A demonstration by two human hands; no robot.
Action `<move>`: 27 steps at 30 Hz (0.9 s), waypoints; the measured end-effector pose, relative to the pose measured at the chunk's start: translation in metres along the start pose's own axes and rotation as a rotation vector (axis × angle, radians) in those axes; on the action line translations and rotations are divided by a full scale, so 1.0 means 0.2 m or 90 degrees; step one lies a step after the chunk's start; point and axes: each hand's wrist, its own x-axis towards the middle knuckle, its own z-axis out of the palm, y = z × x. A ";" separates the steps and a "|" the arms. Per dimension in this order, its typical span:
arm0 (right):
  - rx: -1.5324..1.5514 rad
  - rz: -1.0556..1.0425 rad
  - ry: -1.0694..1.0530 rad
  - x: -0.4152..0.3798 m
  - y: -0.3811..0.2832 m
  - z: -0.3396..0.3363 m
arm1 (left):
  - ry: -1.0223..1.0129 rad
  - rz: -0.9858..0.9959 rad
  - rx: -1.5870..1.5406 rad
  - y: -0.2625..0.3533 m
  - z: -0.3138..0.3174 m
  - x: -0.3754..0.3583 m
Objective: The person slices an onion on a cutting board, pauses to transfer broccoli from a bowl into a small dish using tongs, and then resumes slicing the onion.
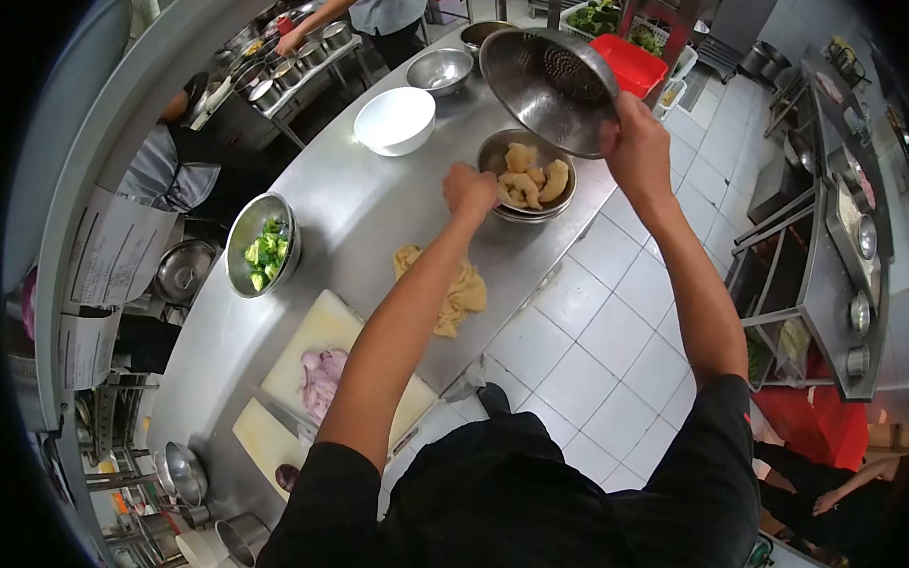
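Note:
My right hand (pixel 637 140) grips the rim of a steel colander (pixel 547 89), held tilted above a steel bowl (pixel 526 176) on the counter. That bowl holds several tan, fried-looking pieces of food (pixel 530 177). My left hand (pixel 469 192) is closed at the bowl's near-left rim, touching the food or the rim; what it grasps is hidden. A yellowish cloth (pixel 456 284) lies on the counter under my left forearm.
On the steel counter (pixel 367 221) stand a white bowl (pixel 395 120), a steel bowl (pixel 440 70), and a bowl of green vegetables (pixel 263 244). A cutting board (pixel 316 374) carries pink meat. A red bin (pixel 630 65) sits behind. A person (pixel 369 6) works far off; another sits at right (pixel 828 477).

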 end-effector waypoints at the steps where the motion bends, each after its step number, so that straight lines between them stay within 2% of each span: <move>1: 0.016 0.009 0.020 0.02 0.00 0.00 | -0.014 -0.013 -0.041 0.03 -0.03 -0.03; 4: 0.070 0.156 0.080 0.06 0.06 0.02 | 0.024 -0.028 -0.173 0.02 -0.05 -0.04; 6: 0.207 0.322 0.024 0.09 0.24 0.07 | 0.005 -0.067 -0.262 -0.02 -0.08 -0.03; 7: 0.341 0.364 0.035 0.09 0.33 0.11 | -0.004 -0.086 -0.307 -0.05 -0.11 -0.01; 8: 0.493 0.492 0.033 0.12 0.16 0.02 | -0.011 -0.098 -0.355 -0.05 -0.17 -0.01; 10: 0.614 0.599 0.016 0.10 0.22 0.03 | -0.032 -0.124 -0.454 -0.04 -0.25 -0.02; 13: 0.736 0.652 0.024 0.05 0.25 0.01 | -0.031 -0.099 -0.496 -0.07 -0.50 -0.05; 17: 0.757 0.684 -0.020 -0.06 0.21 -0.08 | 0.096 -0.057 -0.568 -0.40 -0.79 0.07; 20: 0.747 0.684 -0.036 -0.18 0.17 -0.14 | 0.249 -0.128 -0.611 -0.57 -0.89 0.23; 24: 0.702 0.711 -0.051 -0.27 0.04 -0.19 | 0.414 -0.115 -0.736 -0.58 -0.90 0.53; 25: 0.701 0.721 -0.050 -0.30 0.02 -0.21 | 0.448 -0.155 -0.768 -0.55 -0.90 0.60; 27: 0.736 0.730 -0.043 -0.39 0.02 -0.24 | 0.449 -0.154 -0.793 -0.56 -0.91 0.73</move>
